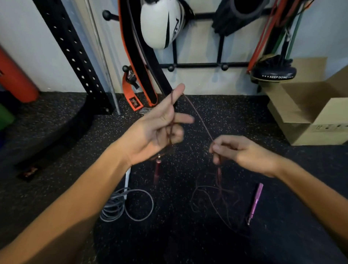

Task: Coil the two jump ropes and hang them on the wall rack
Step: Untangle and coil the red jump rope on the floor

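Observation:
A thin dark red jump rope [199,117] runs taut from my left hand [159,125] down to my right hand [241,150]. Loops of it lie across my left palm, held by the curled lower fingers, and one handle [157,170] dangles below that hand. My right hand pinches the cord; loose rope [216,196] trails to the floor, ending at a pink handle [255,202]. A grey jump rope [125,205] lies coiled on the floor with a white handle [127,179]. The black wall rack [203,64] with ball-ended pegs is straight ahead.
A weight belt [140,57], a white boxing glove [163,22], resistance bands [271,30] and a focus pad [274,71] hang on the rack. An open cardboard box [312,109] sits at right. A black perforated upright [73,49] and orange roller [13,73] stand at left.

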